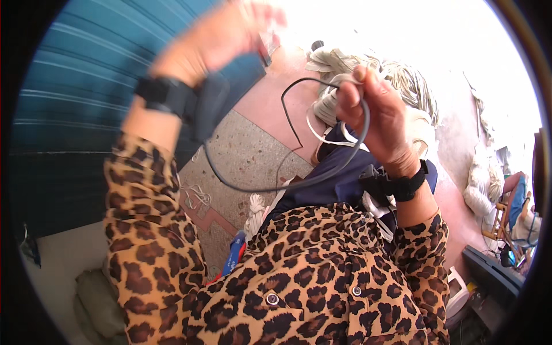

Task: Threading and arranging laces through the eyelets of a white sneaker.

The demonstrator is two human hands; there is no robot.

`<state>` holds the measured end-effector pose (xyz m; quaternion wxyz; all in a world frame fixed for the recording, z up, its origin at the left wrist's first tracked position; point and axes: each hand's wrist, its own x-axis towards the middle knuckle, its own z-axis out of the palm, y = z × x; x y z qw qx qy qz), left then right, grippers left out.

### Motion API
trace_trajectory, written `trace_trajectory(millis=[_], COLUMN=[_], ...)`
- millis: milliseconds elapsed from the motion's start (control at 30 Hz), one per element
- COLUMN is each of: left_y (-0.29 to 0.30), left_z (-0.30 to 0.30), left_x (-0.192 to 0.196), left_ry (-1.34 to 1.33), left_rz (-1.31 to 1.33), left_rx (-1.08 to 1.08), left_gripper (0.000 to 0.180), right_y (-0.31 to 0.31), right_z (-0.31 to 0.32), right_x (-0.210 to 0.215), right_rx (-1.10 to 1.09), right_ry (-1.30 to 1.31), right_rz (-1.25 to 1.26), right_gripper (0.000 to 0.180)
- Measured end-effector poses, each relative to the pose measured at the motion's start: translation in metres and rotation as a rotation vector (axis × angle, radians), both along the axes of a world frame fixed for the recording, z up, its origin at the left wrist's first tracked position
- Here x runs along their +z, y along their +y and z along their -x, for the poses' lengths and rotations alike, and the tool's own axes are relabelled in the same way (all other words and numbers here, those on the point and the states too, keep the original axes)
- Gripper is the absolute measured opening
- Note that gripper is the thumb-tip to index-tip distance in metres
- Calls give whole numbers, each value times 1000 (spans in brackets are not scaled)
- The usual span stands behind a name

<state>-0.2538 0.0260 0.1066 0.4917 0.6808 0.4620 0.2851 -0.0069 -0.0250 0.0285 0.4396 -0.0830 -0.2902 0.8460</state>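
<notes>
My right hand (pixel 382 109) is raised in front of me, with thumb and fingertips pinched on a grey cable (pixel 276 188). From the pinch the cable hangs in a wide loop over my lap and rises toward my left wrist, where its end is hidden. A thinner black cord (pixel 284 102) also runs from the fingertips and bends downward. Beside it curves a white cord (pixel 322 137). My left hand (pixel 241 31) is lifted high at the upper left, smeared by motion, and I cannot make out anything in it. Both wrists wear black straps.
Bundles of pale cord (pixel 411 86) lie on the floor beyond my right hand. A blue corrugated shutter (pixel 86 75) stands at the left, with a dark blue flat-sided object (pixel 233 92) behind my left wrist. More pale bundles (pixel 480 181) and a dark flat-edged object (pixel 491 270) are at the right.
</notes>
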Motion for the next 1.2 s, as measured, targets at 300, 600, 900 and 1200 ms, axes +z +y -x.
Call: trace_trajectory(millis=[300,600,900,1200], left_y=[-61,-143,-87,-124], left_z=[-31,121,62,24], left_x=[-58,-34,-52,-93], left_ry=[270,1027,1165,1095], left_rz=[522,1277,1186,1184], left_rx=[-211,-476,-500,-392], left_gripper=[12,9,12,17], right_y=[-19,-19,-11,-16], right_z=[-7,-51,-68,-89], right_x=[8,-74,-104,-112], right_rx=[-69,-230,-188,-187], right_ry=[-454,-482,-260,-181], right_rz=[-151,33,179,209], right_gripper=[24,24,19,17])
